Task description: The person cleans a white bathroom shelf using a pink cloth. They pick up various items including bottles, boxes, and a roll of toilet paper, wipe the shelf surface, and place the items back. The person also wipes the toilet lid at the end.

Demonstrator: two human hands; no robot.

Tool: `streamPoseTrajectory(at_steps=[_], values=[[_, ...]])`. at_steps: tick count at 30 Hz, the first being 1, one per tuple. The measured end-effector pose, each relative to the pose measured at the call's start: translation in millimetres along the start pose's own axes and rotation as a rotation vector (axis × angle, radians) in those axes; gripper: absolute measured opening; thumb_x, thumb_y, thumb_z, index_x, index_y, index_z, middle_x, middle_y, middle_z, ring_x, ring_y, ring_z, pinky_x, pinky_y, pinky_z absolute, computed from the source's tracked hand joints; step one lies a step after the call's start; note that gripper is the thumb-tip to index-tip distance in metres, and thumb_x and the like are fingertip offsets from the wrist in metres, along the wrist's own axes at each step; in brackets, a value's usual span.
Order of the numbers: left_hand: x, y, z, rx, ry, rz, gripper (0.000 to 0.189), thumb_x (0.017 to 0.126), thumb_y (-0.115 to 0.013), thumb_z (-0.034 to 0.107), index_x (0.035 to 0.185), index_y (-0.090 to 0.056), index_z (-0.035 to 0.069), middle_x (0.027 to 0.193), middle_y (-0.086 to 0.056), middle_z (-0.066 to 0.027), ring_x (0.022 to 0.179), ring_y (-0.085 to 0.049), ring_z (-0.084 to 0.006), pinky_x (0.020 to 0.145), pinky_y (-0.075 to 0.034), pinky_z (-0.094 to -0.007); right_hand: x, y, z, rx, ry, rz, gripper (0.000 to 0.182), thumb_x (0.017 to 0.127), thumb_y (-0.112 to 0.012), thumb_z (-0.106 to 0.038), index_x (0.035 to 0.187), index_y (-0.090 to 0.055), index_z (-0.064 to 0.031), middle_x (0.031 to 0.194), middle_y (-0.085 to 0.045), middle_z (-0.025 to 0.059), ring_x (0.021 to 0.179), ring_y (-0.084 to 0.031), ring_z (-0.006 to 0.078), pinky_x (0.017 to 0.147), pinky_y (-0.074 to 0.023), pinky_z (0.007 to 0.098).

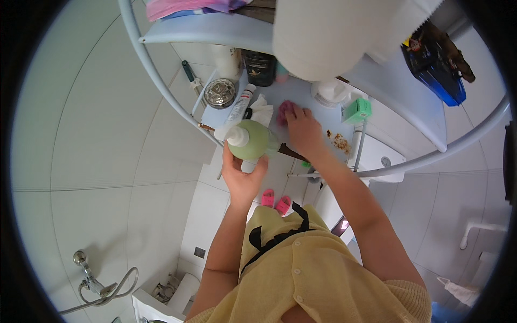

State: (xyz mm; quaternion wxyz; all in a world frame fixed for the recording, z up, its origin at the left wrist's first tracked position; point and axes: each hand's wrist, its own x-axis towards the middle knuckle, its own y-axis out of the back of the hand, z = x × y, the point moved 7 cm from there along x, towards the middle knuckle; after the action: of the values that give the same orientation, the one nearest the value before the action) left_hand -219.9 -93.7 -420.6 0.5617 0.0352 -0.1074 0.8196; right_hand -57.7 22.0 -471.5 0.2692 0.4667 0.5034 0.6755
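Observation:
My left hand [244,173] grips a green bottle with a white cap [251,139] by its side, in front of the lower shelf's left part. On that pale blue shelf [297,91], my right hand [303,131] presses its fingers on a crumpled pink cloth [286,112]. A white tube [241,105], a crumpled white tissue [261,111] and a round patterned tin [220,93] lie to the left of the cloth. Brown crumbs or rust flakes [341,143] lie right of my right hand, near a green box [357,111].
Above, the upper shelf [210,30] carries folded fabric [194,8], a large white roll [323,36] and a dark blue package [436,68]. A black container [259,66] stands at the lower shelf's back. Curved metal rails [157,80] frame the rack; a toilet tank [383,155] is below right.

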Motion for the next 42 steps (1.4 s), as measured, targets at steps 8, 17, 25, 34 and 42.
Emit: streamPoseTrajectory(at_steps=[8,17,25,34,42], values=[[56,-57,8,0.072,-0.113,-0.106,0.068,0.076,-0.074,0.002,0.137,-0.043,-0.004,0.124,-0.058,-0.0138,0.113,-0.059,-0.0220,0.099,-0.047,-0.0361,-24,20,5,0.252,-0.079,0.021,0.036,0.077,-0.064,-0.008,0.113,-0.062,-0.0045,0.125,-0.058,0.0138,0.108,-0.055,0.0350,0.094,-0.0490,0.0439],[109,-109,-46,0.302,-0.182,-0.143,0.071,0.072,-0.075,0.008,0.133,-0.044,-0.007,0.123,-0.059,-0.0207,0.114,-0.059,-0.0294,0.098,-0.046,-0.0380,-79,96,39,0.627,-0.357,0.044,0.043,0.077,-0.063,-0.003,0.120,-0.061,-0.0078,0.126,-0.058,0.0133,0.113,-0.055,0.0378,0.092,-0.0506,0.0450],[42,-145,4,0.413,-0.527,-0.134,0.056,0.077,-0.069,0.006,0.129,-0.050,-0.002,0.124,-0.055,-0.0195,0.109,-0.057,-0.0337,0.095,-0.046,-0.0414,-118,157,41,0.881,-0.477,0.221,0.047,0.074,-0.063,0.006,0.120,-0.061,-0.0044,0.127,-0.059,0.0152,0.110,-0.061,0.0347,0.089,-0.0527,0.0392],[86,-242,-47,0.459,-0.217,-0.205,0.031,0.078,-0.073,0.023,0.093,-0.066,-0.003,0.079,-0.067,-0.0140,0.071,-0.065,-0.0278,0.065,-0.050,-0.0381,-159,198,37,1.097,-0.494,0.296,0.047,0.072,-0.061,0.013,0.118,-0.061,0.0008,0.127,-0.060,0.0191,0.111,-0.063,0.0284,0.093,-0.0504,0.0336],[48,-197,-28,0.294,-0.122,-0.308,0.028,0.085,-0.073,0.021,0.080,-0.059,-0.003,0.062,-0.060,-0.0081,0.055,-0.053,-0.0135,0.053,-0.041,-0.0302,-177,193,42,1.297,-0.554,0.326,0.048,0.077,-0.056,0.016,0.123,-0.056,0.0045,0.138,-0.051,0.0168,0.114,-0.059,0.0222,0.097,-0.0472,0.0315]])
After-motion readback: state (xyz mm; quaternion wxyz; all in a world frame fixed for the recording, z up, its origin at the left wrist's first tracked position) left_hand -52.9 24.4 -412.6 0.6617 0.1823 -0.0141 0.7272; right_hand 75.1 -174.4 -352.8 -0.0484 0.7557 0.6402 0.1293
